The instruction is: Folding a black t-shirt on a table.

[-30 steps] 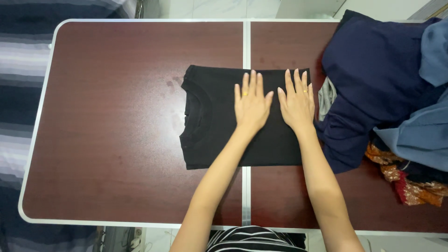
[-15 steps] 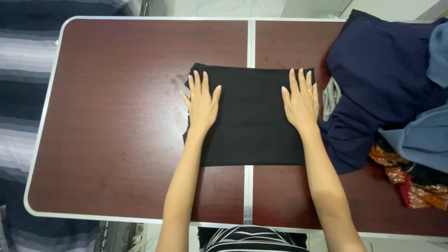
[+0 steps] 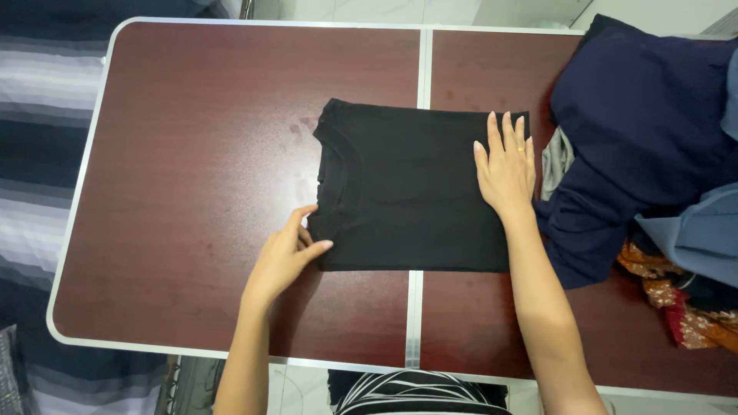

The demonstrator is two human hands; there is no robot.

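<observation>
A black shirt (image 3: pixel 411 188), folded into a rectangle with its collar to the left, lies in the middle of a dark red folding table (image 3: pixel 192 154). My right hand (image 3: pixel 506 165) rests flat on the shirt's right edge, fingers together and pointing away from me. My left hand (image 3: pixel 286 255) is at the shirt's near left corner, thumb and fingers pinching the edge of the fabric there.
A heap of clothes covers the table's right end: a large navy garment (image 3: pixel 638 131), a grey-blue one (image 3: pixel 696 238) and an orange-red patterned cloth (image 3: pixel 684 307). A pale seam (image 3: pixel 419 77) runs down the table's middle. A striped cloth (image 3: pixel 38 115) lies beyond the left edge.
My left hand slid left across the shirt, then came down to its near left corner and took hold of the edge. My right hand stayed on the right edge.
</observation>
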